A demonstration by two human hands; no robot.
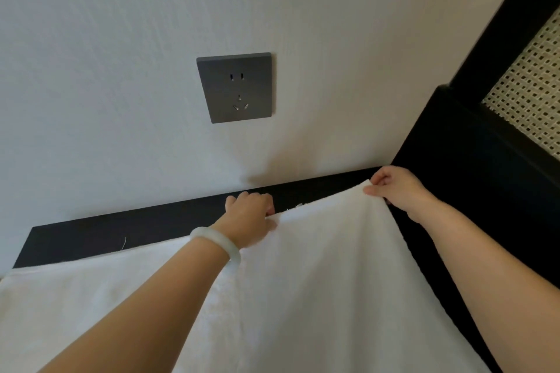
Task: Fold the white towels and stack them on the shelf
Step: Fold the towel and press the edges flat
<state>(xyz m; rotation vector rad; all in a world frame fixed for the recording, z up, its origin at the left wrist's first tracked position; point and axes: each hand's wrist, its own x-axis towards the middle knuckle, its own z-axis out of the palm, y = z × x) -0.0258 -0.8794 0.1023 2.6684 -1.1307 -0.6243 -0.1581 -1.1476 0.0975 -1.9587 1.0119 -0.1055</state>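
Pinching the far edge of the white towel [318,266] with left hand [250,216] and right hand [397,191], cloth spreading back beneath both wrists, black ledge [121,230] just beyond the knuckles; keep edge taut and level before matching corners

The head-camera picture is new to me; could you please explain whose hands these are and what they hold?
There is no machine here: a person wears one camera on the head, looking down at their own arms. The left hand, with a pale bracelet at the wrist, and the right hand each grip the far edge of a white towel spread over a dark surface against a white wall. A grey socket sits on that wall.
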